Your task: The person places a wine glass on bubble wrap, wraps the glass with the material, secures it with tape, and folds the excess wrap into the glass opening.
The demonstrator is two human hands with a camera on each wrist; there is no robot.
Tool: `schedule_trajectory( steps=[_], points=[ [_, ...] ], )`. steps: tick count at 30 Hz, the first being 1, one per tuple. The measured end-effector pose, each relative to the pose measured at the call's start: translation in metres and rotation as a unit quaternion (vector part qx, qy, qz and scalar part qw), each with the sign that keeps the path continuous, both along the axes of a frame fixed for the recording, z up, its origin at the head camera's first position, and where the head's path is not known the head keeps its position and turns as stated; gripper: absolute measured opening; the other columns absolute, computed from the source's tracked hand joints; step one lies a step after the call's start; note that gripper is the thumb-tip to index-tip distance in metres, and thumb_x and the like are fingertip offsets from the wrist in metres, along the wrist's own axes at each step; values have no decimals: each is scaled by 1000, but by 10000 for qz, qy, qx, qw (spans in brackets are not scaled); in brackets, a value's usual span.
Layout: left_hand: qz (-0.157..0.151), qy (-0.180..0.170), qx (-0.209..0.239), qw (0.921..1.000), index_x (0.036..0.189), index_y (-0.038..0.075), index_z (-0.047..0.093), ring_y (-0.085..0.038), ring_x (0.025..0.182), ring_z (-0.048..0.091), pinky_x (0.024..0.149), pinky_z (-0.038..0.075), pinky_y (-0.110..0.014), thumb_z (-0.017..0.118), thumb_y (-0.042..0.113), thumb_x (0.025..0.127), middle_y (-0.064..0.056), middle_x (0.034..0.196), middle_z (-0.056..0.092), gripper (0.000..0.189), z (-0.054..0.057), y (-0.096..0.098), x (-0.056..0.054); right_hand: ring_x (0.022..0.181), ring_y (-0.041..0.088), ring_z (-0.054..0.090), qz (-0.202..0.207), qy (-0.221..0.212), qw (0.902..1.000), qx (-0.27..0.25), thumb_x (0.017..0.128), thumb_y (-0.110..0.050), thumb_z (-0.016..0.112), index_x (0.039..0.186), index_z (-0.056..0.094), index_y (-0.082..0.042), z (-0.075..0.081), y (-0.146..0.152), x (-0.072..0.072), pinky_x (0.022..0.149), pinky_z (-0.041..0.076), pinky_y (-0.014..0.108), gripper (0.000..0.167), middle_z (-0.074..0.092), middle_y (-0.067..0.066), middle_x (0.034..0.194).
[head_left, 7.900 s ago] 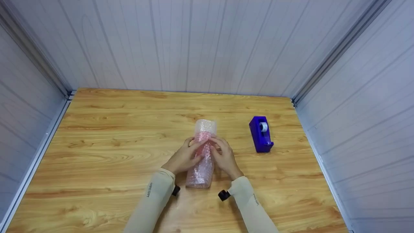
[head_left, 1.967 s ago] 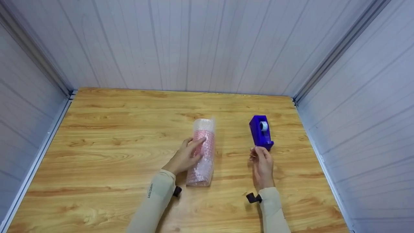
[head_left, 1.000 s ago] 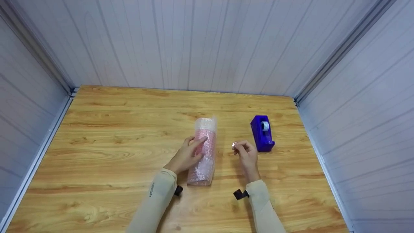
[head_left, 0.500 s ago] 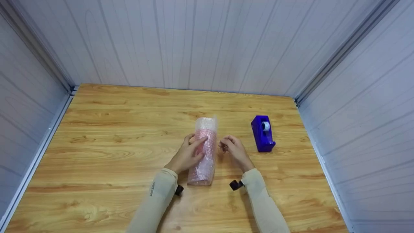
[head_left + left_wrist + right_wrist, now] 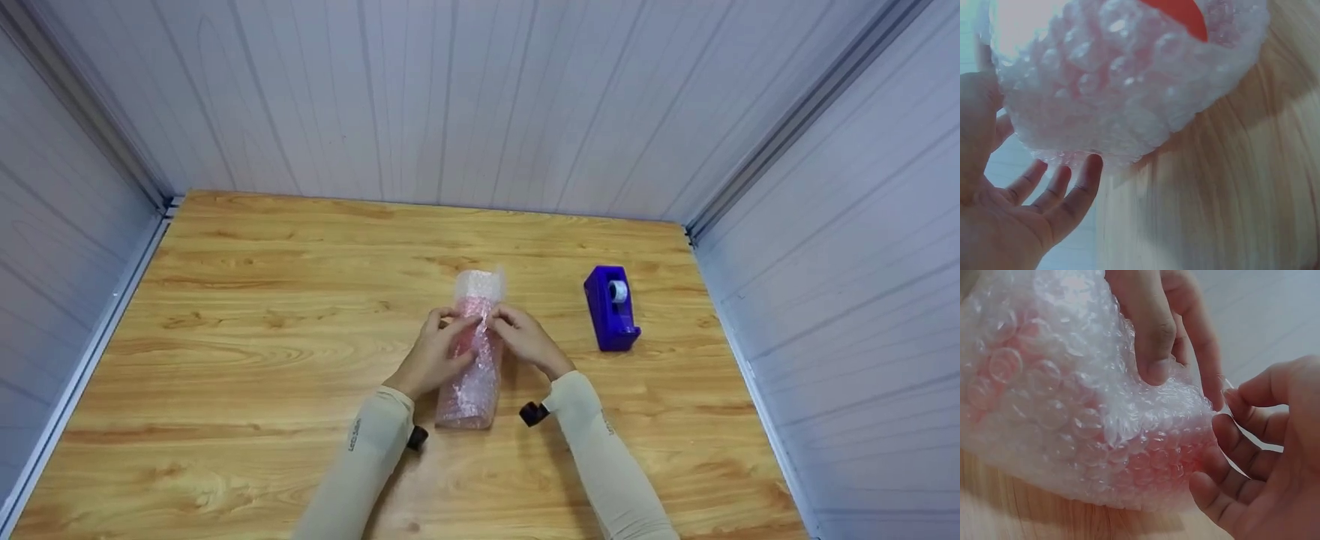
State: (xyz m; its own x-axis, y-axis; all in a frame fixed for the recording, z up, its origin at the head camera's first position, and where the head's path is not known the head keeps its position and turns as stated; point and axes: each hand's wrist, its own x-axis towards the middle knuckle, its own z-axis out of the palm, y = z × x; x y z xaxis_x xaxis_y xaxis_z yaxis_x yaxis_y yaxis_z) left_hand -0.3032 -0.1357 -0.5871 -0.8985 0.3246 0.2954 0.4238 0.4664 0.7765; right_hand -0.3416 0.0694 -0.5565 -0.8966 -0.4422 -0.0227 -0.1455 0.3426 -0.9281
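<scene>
On the wooden table a red or pink object, partly seen as a red part [image 5: 1185,14] in the left wrist view, lies inside a roll of bubble wrap [image 5: 466,397]. My left hand [image 5: 431,356] holds the roll from its left side, with a finger and thumb over the top. Between thumb and forefinger my right hand [image 5: 525,339] pinches a small clear piece of tape [image 5: 1229,383], right at the wrap's upper surface; its other fingertips are against or very near the wrap. How much of the tape touches the wrap is hidden.
A blue tape dispenser [image 5: 611,313] with a white-cored tape roll [image 5: 618,291] stands to the right of the bundle. Pale panel walls [image 5: 405,97] enclose the table [image 5: 247,360] at the back and both sides.
From both hands on the roll, the right hand went to the dispenser, came away with a piece of tape and moved left onto the roll. The left hand stayed holding it.
</scene>
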Motion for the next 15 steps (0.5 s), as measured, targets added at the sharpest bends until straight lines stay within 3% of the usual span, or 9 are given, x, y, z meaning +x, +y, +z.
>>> schedule_trajectory(
  steps=[7,11,15],
  points=[
    [249,-519,175,9982,119,10,66,-32,115,52,95,49,-45,66,14,97,-20,128,46,23,11,7,-2,80,16,46,62,205,9990,380,106,-13,49,102,59,0,-3,0,1,68,39,31,18,54,7,93],
    [612,-451,131,9970,105,8,66,-33,109,55,91,50,-47,65,17,99,-19,120,51,11,19,13,-6,81,16,47,76,285,9987,419,105,-16,51,99,60,-7,-2,0,0,69,40,30,14,54,2,91],
    [879,-282,-20,9957,100,6,63,-34,104,56,85,51,-48,66,14,98,-21,114,53,9,22,18,-8,82,17,48,115,392,9983,412,104,-16,53,96,60,-8,-1,-1,-1,71,40,31,13,54,0,89]
  ],
)
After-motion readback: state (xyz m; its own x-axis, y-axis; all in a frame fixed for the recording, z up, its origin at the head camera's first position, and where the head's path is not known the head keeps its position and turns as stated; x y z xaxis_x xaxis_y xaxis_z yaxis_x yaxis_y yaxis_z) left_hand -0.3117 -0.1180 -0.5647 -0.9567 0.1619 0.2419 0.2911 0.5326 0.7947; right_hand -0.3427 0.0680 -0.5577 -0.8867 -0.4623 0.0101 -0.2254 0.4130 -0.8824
